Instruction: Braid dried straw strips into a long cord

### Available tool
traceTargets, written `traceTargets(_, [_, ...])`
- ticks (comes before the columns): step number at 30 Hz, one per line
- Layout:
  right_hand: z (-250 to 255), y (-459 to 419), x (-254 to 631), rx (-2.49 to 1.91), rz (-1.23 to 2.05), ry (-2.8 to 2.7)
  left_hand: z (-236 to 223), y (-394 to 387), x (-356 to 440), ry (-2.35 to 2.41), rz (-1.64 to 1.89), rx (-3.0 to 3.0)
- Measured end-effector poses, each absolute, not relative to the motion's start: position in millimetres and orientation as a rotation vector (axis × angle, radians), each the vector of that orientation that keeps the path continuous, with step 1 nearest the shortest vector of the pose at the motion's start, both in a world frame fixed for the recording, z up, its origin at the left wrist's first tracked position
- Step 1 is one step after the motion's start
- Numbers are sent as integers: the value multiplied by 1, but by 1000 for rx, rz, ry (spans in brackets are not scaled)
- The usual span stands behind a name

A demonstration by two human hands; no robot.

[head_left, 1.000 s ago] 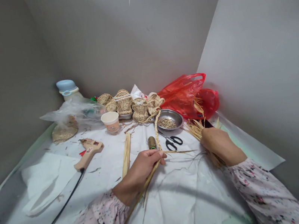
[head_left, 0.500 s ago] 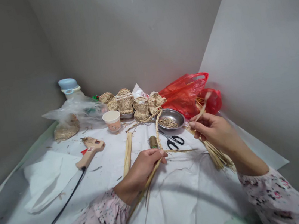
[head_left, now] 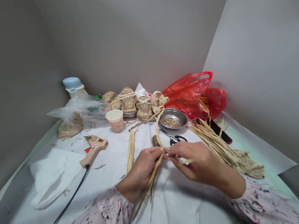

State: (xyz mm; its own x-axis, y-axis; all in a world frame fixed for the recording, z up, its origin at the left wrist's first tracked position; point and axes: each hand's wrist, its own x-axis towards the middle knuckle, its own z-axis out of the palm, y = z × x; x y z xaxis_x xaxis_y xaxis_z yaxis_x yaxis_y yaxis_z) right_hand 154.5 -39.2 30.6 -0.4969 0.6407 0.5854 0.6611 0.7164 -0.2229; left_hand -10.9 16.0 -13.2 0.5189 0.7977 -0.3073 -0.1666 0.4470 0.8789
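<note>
Since the earlier frame, the right hand [head_left: 200, 166] has left the straw at the right and come in to meet the left hand [head_left: 141, 168], so the two now work knuckle to knuckle above the middle of the white paper [head_left: 182, 212]. The left grip is clamped on the pale straw braid [head_left: 157, 129] and its strands, with a stiff straw strip [head_left: 149, 184] trailing down and out from the fist. The right fingertips [head_left: 178, 159] are pinched together on a strand at the same spot, though the fingers hide the exact crossing. The braid rises from the hands toward the woven straw pieces [head_left: 145, 109] at the back of the tabletop, several of which look fully formed. A bundle of loose straw strips [head_left: 217, 146] lies at the right, ending in a woven clump [head_left: 248, 164], and more strips [head_left: 130, 151] lie on the paper, so plenty of material remains unworked. Nearby sit the black-handled scissors [head_left: 175, 138], a steel bowl [head_left: 172, 119], a spool of twine [head_left: 155, 140] and a hot glue gun [head_left: 93, 149].
</note>
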Motion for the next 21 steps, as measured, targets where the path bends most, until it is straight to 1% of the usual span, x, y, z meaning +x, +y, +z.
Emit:
traceTargets(11, [17, -41, 140, -821, -122, -2526, -11, 14, -10, 780, 666, 807])
traceTargets(16, [22, -46, 138, -777, -15, -2602, -14, 15, -10, 819, 716, 886])
traceTargets(18, [25, -47, 140, -694, 32, -2589, -16, 16, -9, 827, 744, 913])
traceTargets(21, [25, -44, 146, -665, -14, -2390, -16, 15, -9, 845, 726, 944])
